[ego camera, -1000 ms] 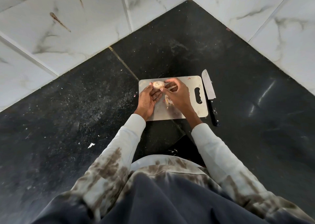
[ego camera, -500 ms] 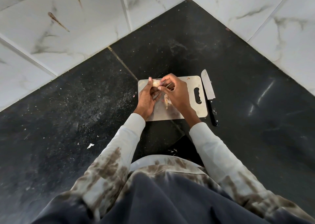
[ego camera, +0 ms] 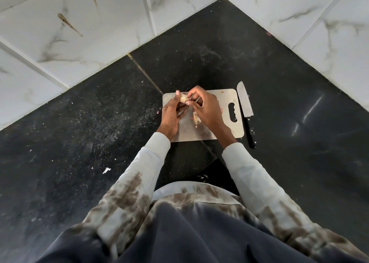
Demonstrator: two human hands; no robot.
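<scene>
Garlic (ego camera: 183,98) — pale, papery, held above cutting board (ego camera: 223,100).

Gripped garlic (ego camera: 183,98), dry papery skin, board (ego camera: 223,99) beneath the grip, matt brushed metal, knife (ego camera: 245,103) right of the grip, smooth metal blade, dark plastic-looking handle, counter (ego camera: 299,106), polished speckled stone.

Long pale sleeves reach to the wrists at mid-frame; the left sleeve (ego camera: 143,174) and right sleeve (ego camera: 257,182) are blotched with brown tie-dye patches lower down. A dark navy garment (ego camera: 189,234) fills the bottom centre. The left hand (ego camera: 170,116) and right hand (ego camera: 208,111) are bare.
</scene>
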